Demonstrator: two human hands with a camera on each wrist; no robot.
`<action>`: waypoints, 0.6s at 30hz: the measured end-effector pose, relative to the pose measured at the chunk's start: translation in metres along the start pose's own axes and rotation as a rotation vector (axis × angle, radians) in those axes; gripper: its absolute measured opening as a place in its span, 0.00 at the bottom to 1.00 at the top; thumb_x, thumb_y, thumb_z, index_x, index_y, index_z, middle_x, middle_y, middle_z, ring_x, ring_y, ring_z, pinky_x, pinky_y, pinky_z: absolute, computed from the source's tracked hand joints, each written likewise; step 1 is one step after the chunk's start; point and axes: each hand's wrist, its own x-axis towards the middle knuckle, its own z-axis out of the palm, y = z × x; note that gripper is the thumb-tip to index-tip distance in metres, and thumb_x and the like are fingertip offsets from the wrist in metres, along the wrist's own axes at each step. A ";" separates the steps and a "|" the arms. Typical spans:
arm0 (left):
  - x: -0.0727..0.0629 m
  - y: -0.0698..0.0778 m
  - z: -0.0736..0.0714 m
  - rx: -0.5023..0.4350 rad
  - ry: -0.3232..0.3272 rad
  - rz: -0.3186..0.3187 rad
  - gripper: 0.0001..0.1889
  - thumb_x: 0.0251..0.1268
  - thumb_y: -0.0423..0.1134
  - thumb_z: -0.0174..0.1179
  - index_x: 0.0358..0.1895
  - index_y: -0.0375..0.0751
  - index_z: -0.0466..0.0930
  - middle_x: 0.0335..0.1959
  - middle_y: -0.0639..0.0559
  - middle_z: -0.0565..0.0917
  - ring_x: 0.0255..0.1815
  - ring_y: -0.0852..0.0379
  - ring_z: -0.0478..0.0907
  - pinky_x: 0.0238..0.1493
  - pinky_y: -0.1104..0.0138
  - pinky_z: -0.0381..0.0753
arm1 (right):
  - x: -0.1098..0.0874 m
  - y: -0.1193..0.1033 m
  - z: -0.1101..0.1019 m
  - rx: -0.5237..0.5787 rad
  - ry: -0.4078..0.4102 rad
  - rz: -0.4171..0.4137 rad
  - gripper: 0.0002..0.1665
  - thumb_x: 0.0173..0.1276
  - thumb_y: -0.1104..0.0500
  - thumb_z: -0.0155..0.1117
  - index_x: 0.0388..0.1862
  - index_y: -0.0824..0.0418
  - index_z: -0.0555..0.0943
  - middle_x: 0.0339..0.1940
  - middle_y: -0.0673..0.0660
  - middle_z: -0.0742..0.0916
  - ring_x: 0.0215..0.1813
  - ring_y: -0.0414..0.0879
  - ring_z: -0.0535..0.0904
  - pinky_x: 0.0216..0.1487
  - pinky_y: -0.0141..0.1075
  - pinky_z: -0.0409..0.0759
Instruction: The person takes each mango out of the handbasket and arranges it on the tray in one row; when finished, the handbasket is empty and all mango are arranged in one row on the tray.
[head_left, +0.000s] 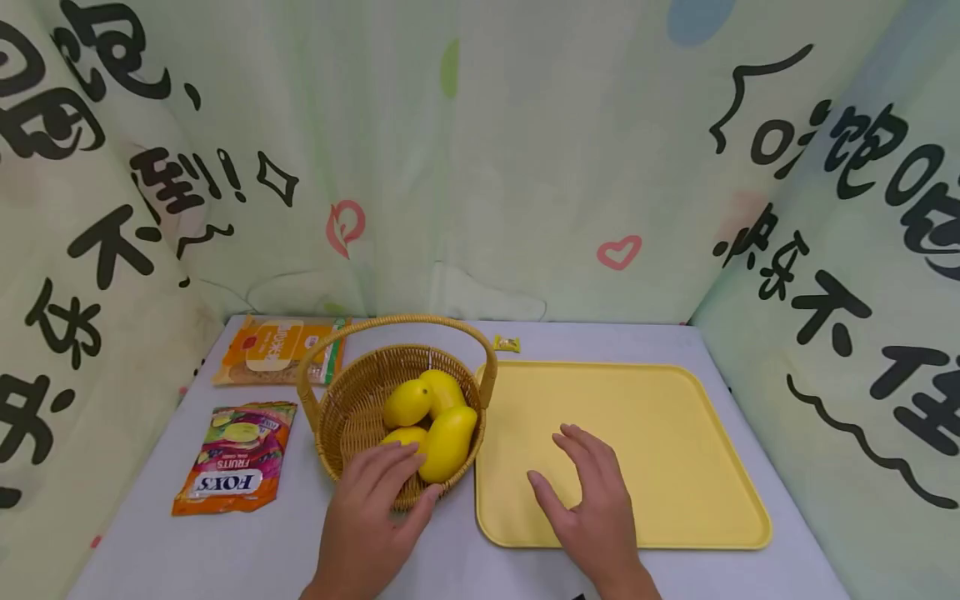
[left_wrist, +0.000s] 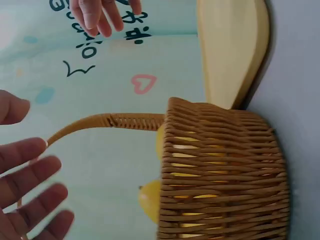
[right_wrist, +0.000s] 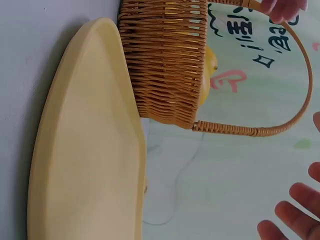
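Observation:
A wicker basket [head_left: 360,408] with a tall arched handle holds several yellow mangoes [head_left: 448,442], heaped on its right side. My left hand [head_left: 375,508] hovers over the basket's near rim with fingers spread and nothing in them; in the left wrist view the fingers [left_wrist: 37,182] are clear of the wicker. My right hand [head_left: 592,500] is above the near left part of a yellow tray [head_left: 675,450], fingers loosely extended, holding nothing. The basket stands against the tray's left edge.
Left of the basket lies a red-purple FOX'S candy bag [head_left: 236,458]. Behind it is an orange food packet [head_left: 281,350], partly hidden by the basket handle. A small yellow wrapped candy [head_left: 507,343] lies behind the tray. Printed curtains surround the table on three sides.

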 end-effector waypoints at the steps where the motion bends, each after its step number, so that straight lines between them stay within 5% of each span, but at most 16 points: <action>1: -0.003 0.000 0.000 -0.016 0.014 -0.009 0.18 0.55 0.46 0.79 0.49 0.49 0.90 0.48 0.57 0.90 0.52 0.55 0.83 0.57 0.63 0.85 | -0.001 0.001 -0.001 0.024 0.015 -0.001 0.28 0.74 0.41 0.68 0.57 0.64 0.86 0.57 0.61 0.88 0.59 0.56 0.82 0.72 0.17 0.69; 5: -0.015 0.002 -0.002 -0.064 0.041 -0.133 0.15 0.50 0.39 0.82 0.32 0.54 0.82 0.29 0.66 0.81 0.32 0.68 0.74 0.36 0.78 0.77 | -0.008 0.002 -0.004 0.089 0.041 0.012 0.13 0.63 0.60 0.78 0.46 0.61 0.88 0.44 0.56 0.91 0.46 0.46 0.85 0.58 0.17 0.78; 10: -0.027 0.004 -0.007 -0.142 0.090 -0.428 0.24 0.50 0.30 0.81 0.24 0.52 0.70 0.21 0.65 0.68 0.23 0.69 0.64 0.22 0.76 0.69 | -0.023 0.001 -0.008 0.207 -0.012 0.138 0.17 0.54 0.74 0.78 0.38 0.56 0.88 0.35 0.51 0.90 0.36 0.35 0.85 0.44 0.20 0.83; 14: -0.029 -0.001 -0.010 -0.146 0.123 -0.647 0.18 0.56 0.29 0.78 0.28 0.46 0.74 0.21 0.60 0.72 0.22 0.66 0.67 0.23 0.75 0.72 | -0.035 -0.002 -0.011 0.239 -0.064 0.298 0.18 0.59 0.73 0.77 0.28 0.51 0.81 0.32 0.46 0.89 0.33 0.33 0.83 0.37 0.22 0.83; 18: -0.029 -0.013 -0.012 -0.118 0.113 -0.876 0.11 0.66 0.36 0.73 0.42 0.41 0.79 0.33 0.52 0.81 0.33 0.60 0.76 0.30 0.78 0.78 | -0.045 -0.005 -0.011 0.234 -0.073 0.369 0.26 0.58 0.72 0.79 0.22 0.48 0.72 0.30 0.43 0.88 0.31 0.33 0.82 0.34 0.24 0.80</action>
